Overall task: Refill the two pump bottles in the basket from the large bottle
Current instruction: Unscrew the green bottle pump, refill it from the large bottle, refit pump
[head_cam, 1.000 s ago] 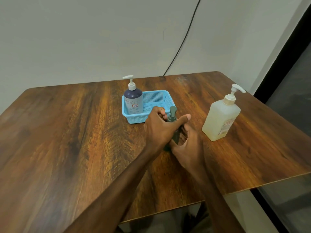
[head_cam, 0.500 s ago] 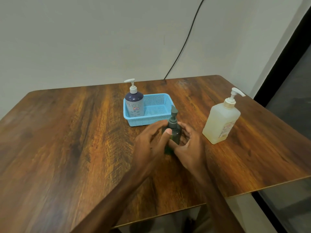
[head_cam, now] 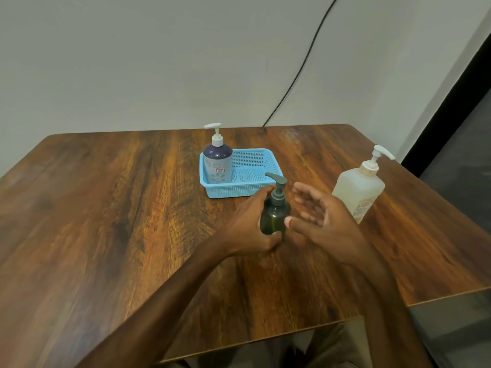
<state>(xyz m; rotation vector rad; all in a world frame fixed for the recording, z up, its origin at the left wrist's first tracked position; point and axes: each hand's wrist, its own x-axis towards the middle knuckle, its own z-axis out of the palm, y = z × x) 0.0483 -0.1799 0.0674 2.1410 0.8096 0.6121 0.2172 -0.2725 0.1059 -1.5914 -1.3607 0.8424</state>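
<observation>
My left grip point(head_cam: 248, 229) curls round the green pump bottle point(head_cam: 274, 217), upright on the surface point(head_cam: 106, 208) just near of the basket point(head_cam: 212, 187); my right grip point(head_cam: 318, 221) is spread beside it — a hard twist at the pump could tip it, or knock the large bottle point(head_cam: 358, 187) at right.
</observation>
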